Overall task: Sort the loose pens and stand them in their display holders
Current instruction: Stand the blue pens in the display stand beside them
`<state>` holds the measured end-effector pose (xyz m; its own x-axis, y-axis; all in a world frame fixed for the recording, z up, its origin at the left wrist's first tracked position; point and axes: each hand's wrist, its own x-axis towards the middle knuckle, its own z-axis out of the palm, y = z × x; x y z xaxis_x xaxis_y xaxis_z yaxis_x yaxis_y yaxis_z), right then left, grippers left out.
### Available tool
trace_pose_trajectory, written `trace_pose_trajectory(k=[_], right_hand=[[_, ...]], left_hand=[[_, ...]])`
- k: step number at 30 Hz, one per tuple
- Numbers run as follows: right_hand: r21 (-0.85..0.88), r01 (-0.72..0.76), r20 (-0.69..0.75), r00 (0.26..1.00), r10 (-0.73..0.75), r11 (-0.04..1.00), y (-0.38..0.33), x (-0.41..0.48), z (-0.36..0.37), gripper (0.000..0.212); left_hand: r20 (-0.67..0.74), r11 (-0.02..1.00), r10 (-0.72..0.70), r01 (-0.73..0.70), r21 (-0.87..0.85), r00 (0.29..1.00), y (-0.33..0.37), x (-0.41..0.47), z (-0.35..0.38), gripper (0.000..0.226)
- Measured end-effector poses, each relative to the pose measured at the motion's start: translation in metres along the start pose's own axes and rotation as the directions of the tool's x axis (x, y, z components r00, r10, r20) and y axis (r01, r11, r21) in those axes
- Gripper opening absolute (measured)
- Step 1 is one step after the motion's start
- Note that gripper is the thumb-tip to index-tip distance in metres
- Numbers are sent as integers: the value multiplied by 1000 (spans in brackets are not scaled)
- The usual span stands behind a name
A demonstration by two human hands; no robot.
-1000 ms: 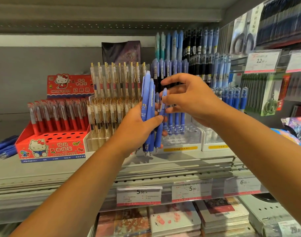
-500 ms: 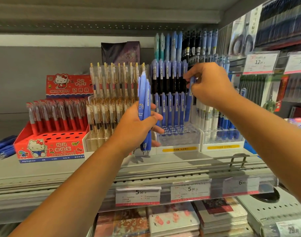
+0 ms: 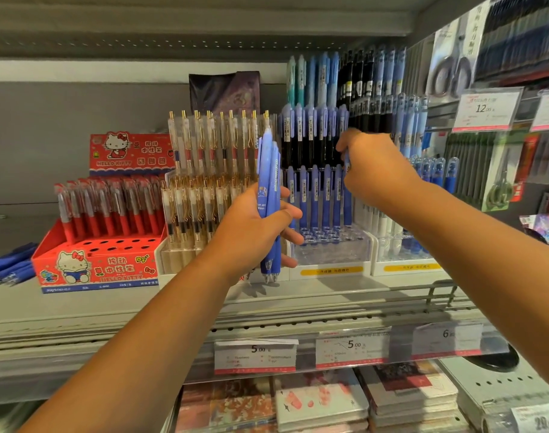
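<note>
Fingers (image 3: 293, 237) of left hand (image 3: 251, 226) grip blue pens (image 3: 268, 170) | right hand (image 3: 376, 173) pinches one pen (image 3: 347, 164), mostly hidden

Two hands in play! The left hand (image 3: 248, 232) grips two, maybe three blue pens (image 3: 268, 182), packed too tight to call. The right hand (image 3: 373, 170) pinches one pen (image 3: 347, 160). On the shelf (image 3: 298, 303) stand one red box (image 3: 95, 267) and three clear holders (image 3: 329, 256), four in all. Three price tags (image 3: 256, 354) line its front edge.
</note>
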<state>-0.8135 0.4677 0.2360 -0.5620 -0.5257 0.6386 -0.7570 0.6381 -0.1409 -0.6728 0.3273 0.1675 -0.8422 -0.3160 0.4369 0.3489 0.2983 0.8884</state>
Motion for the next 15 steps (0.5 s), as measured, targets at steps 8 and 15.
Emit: trace_pose_trajectory(k=[8,15], right_hand=[[-490,85,-75,987,-139,868,-3,-5,4,18],[-555,99,4,993,-117,826,14,-3,6,22]], left_hand=[[-5,1000,19,-20,-13,1000,0,0,0,19],[11,997,21,-20,-69,1000,-1,1,1,24]])
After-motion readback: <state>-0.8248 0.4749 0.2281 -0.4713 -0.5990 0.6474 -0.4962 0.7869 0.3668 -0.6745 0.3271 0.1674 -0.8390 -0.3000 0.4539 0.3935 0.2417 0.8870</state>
